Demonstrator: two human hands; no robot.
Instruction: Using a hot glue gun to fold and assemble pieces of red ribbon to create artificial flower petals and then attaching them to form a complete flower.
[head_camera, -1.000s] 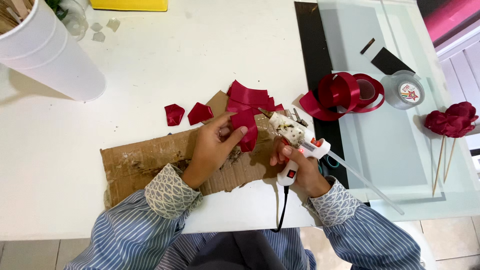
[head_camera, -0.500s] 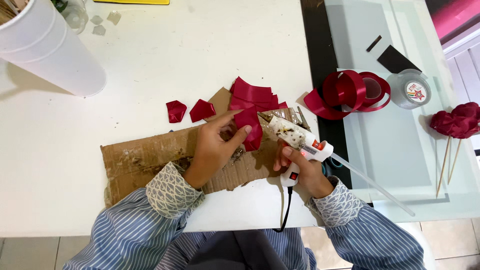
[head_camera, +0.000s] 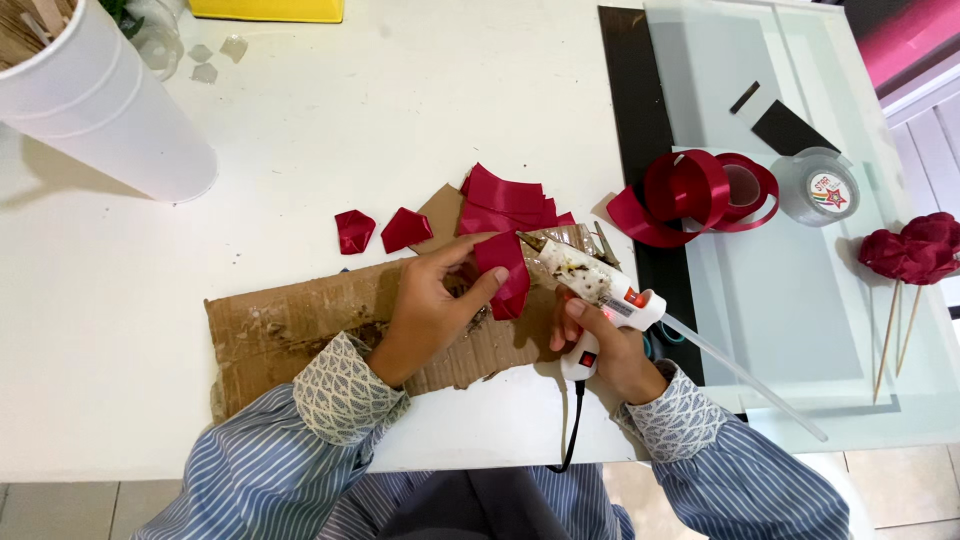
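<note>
Left hand (head_camera: 435, 300) pinching a folded red ribbon piece (head_camera: 503, 270) over the cardboard sheet (head_camera: 300, 325); right hand (head_camera: 605, 345) gripping a white glue gun (head_camera: 590, 290), nozzle at the piece; ribbon roll (head_camera: 700, 190) and white cup (head_camera: 100, 105) on the tabletop (head_camera: 400, 110).

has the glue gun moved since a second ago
Barely. The glue gun in the right hand stays over the cardboard's right end, nozzle at the red ribbon piece.
</note>
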